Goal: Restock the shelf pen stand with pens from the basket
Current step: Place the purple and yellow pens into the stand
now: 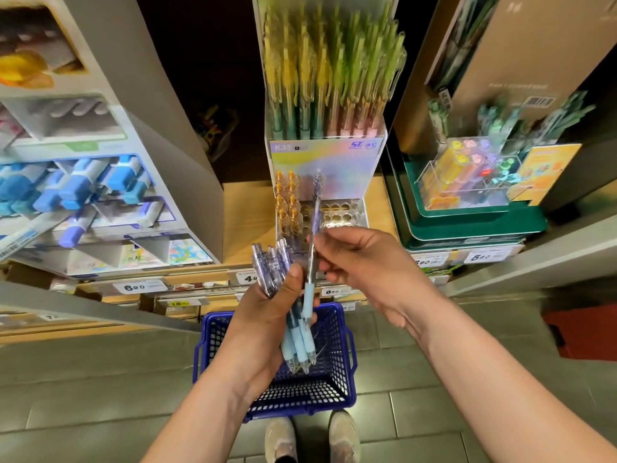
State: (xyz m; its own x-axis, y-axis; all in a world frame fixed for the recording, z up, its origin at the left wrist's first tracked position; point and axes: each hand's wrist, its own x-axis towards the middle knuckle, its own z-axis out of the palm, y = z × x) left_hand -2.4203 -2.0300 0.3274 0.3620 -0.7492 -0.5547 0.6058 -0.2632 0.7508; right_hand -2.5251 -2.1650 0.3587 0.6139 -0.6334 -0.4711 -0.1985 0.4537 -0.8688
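Head | left grip clasps pen bundle | right grip pinches single pen, upright

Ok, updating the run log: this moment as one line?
left hand grips pen bundle | right hand pinches single pen | pen stand front holes mostly empty | basket on floor below

Both bare forearms reach forward from the bottom of the view, with the hands drawn close together. The left hand grips a bundle of pens, its thumb pressed across them. Just to its right and slightly higher, the right hand pinches a single pen between thumb and fingertips and holds it nearly upright, its knuckles turned toward the camera.
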